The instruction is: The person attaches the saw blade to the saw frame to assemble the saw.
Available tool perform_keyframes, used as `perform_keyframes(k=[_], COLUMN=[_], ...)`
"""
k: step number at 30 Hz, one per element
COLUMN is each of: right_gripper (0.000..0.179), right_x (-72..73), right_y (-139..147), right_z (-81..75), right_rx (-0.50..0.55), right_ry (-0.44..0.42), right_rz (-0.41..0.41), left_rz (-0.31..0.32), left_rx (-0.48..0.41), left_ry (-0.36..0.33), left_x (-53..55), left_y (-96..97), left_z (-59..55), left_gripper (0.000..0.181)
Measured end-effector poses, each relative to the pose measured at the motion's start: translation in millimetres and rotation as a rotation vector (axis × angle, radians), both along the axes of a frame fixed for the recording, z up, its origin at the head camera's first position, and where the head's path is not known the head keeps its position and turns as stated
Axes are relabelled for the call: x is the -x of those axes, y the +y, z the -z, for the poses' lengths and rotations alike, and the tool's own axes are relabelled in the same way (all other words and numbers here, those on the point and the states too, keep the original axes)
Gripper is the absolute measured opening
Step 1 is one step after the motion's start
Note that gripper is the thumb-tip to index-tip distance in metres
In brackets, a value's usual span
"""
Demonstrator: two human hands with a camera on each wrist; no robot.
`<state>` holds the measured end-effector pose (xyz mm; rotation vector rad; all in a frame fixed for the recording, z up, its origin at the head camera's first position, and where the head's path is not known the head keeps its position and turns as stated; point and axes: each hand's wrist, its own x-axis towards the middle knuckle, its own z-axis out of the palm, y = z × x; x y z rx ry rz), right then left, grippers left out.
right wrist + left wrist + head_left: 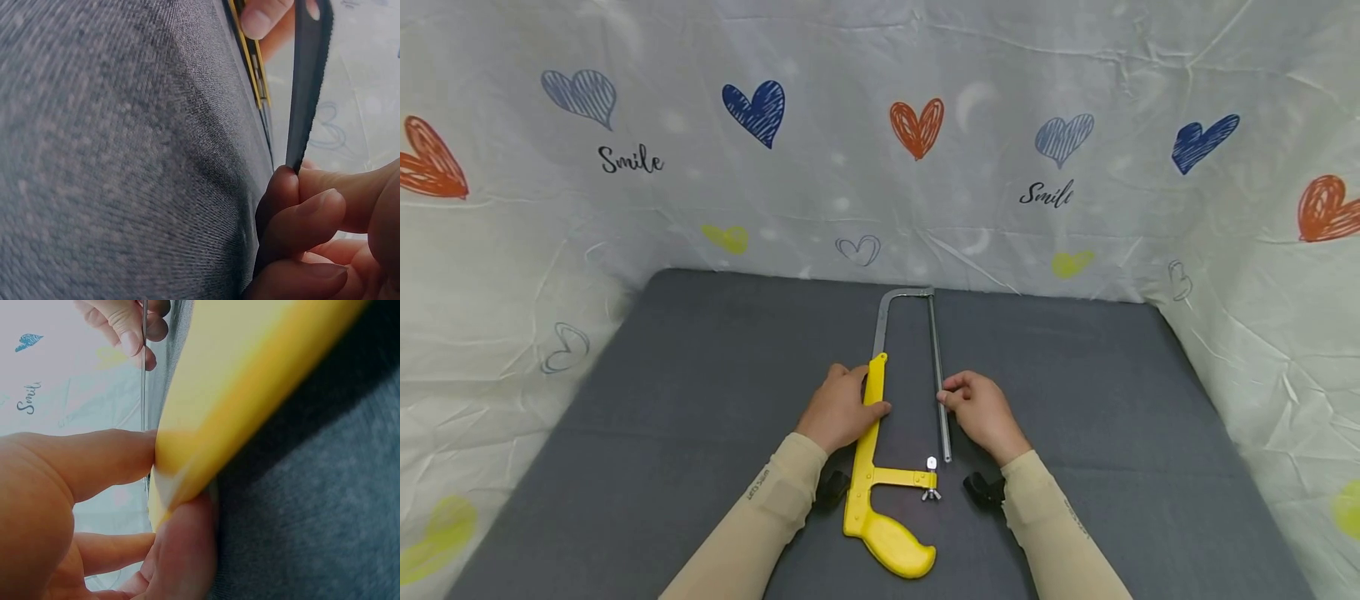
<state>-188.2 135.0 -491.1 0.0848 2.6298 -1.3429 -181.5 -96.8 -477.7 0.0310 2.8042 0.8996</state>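
Note:
A hacksaw frame (868, 433) with a yellow handle lies along the grey cloth, its bare metal bow pointing away. My left hand (842, 408) grips the yellow bar, thumb on top and fingers round the far side, as the left wrist view also shows. Between thumb and fingers my right hand (981, 412) pinches a thin saw blade (309, 81), whose toothed edge shows in the right wrist view. The blade's far end meets the tip of the bow; its near end lies apart from the wing-nut holder (931, 482) on the frame's lower arm.
Grey cloth covers the table (700, 350). A pale curtain (850, 192) printed with hearts hangs behind and along both sides. Black wrist straps (983, 490) sit under the beige sleeves.

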Motion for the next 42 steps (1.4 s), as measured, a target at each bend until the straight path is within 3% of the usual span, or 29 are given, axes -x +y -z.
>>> perform_keyframes(k=[23,37,42], right_gripper=[0.022,0.025,0.028], right_x=[0.6,-4.8,-3.1], right_y=[-8,-6,-7], right_z=[3.9,8.0,5.1], right_rx=[0.010,-0.054,-0.061], right_ry=[-0.001,0.032,0.045], right_rz=[0.011,-0.010,-0.034], left_rz=[0.001,0.003,0.000], left_rx=[0.020,0.011,0.010], left_ry=[-0.006,-0.013,0.002], left_x=[3.0,0.1,0.4], left_y=[1.0,3.7,1.0], left_z=[-0.8,5.1,2.5], left_gripper=[0.080,0.079,0.077])
